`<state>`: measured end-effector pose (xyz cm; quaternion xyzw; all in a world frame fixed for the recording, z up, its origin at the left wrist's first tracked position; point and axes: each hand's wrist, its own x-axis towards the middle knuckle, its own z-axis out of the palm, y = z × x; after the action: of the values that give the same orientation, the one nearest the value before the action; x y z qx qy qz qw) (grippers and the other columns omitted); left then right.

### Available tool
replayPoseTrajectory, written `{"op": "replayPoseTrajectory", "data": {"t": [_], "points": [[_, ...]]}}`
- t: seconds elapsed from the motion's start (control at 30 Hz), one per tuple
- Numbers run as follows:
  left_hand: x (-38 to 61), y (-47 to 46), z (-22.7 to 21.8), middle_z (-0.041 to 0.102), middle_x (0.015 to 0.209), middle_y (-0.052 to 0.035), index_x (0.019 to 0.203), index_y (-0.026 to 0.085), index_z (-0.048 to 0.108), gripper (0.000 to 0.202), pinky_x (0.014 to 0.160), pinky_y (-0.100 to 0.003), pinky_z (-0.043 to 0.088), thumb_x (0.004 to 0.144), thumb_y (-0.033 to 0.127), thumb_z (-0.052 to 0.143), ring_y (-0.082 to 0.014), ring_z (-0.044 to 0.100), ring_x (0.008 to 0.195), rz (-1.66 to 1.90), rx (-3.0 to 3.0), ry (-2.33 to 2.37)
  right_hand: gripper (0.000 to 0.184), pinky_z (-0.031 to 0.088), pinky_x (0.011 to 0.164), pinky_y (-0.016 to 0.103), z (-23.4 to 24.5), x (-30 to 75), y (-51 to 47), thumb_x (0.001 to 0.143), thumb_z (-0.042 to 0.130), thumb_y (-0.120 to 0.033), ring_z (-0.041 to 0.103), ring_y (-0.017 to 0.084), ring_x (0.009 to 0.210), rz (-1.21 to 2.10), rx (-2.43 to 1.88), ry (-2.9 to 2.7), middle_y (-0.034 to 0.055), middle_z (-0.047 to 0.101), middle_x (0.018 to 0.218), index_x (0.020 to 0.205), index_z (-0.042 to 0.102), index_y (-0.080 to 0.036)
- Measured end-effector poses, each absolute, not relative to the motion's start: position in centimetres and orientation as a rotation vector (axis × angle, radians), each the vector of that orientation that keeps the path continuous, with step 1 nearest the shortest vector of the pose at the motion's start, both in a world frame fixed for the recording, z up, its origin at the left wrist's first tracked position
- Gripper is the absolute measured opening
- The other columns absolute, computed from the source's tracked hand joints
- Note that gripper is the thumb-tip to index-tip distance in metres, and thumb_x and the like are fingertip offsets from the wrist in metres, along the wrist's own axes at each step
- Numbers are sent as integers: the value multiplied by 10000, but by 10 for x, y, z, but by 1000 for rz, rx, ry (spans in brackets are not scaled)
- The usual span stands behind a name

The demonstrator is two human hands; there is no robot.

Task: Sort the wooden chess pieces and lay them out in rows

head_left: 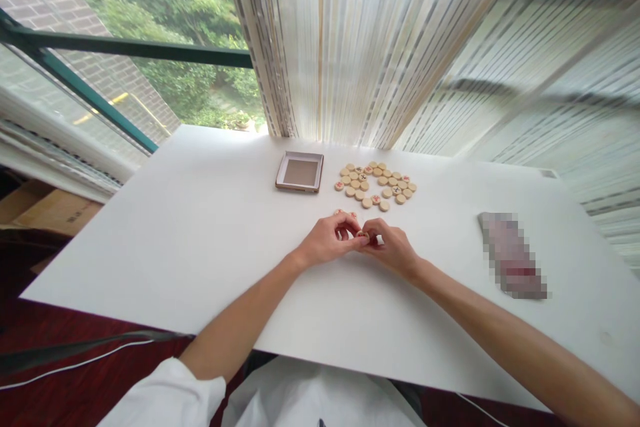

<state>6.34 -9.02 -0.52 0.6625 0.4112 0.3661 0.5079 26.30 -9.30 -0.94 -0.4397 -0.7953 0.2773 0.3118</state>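
Observation:
My left hand (334, 238) and my right hand (389, 245) meet over the white table, fingertips pinched together on a round wooden xiangqi piece (363, 235) with a reddish mark. The fingers cover part of that piece. Just beyond my left fingers lie a red-marked xiangqi piece (353, 215) and another one, partly hidden. Farther back, several pale wooden xiangqi pieces (360, 195) are spread in a loose ring. Most show a blank face; a few show red or black characters.
A shallow open box (300, 172) with a white rim stands left of the pieces. A blurred-out pinkish object (513, 257) lies on the right of the white table (200, 213). String curtains (360, 47) and a window border the far edge.

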Motion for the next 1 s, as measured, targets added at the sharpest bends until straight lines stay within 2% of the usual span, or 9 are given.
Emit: {"op": "replayPoseTrajectory", "data": {"t": [0.2,0.4,0.67,0.83,1.0], "points": [[64,-92,-3,654,826,-8,913,176,690,292,571,-219,412,817,447,743,-84,489,626,868,1608,995,343,435,555,263,-14,266,-88,886,621,-580,569,154,550,594,-1100,-2207,18,672,689,830,511,-259],[65,-94,0,667,741,2,939,191,734,273,541,-227,393,871,450,679,-88,462,576,835,1647,1031,384,391,580,270,-6,274,-78,885,649,-565,558,145,521,276,-975,-2429,18,653,625,756,516,-229],[64,-93,0,674,725,-1,956,177,758,258,580,-226,403,905,399,637,-94,515,605,837,1692,1027,414,272,504,257,-7,279,-79,969,567,-497,442,103,446,21,-800,-2499,-29,551,521,686,470,-210],[65,-94,-1,668,771,-3,905,163,705,282,590,-223,416,856,441,696,-93,519,626,870,1633,1043,366,248,505,266,-8,279,-82,1001,533,-396,400,99,437,-43,-778,-2516,-43,523,517,696,450,-212],[64,-95,0,628,733,22,858,161,676,323,559,-218,398,745,435,803,-73,465,573,850,1638,1048,317,268,535,274,-10,280,-83,1001,511,-324,435,109,463,-54,-747,-2592,-27,559,551,708,471,-210]]}}
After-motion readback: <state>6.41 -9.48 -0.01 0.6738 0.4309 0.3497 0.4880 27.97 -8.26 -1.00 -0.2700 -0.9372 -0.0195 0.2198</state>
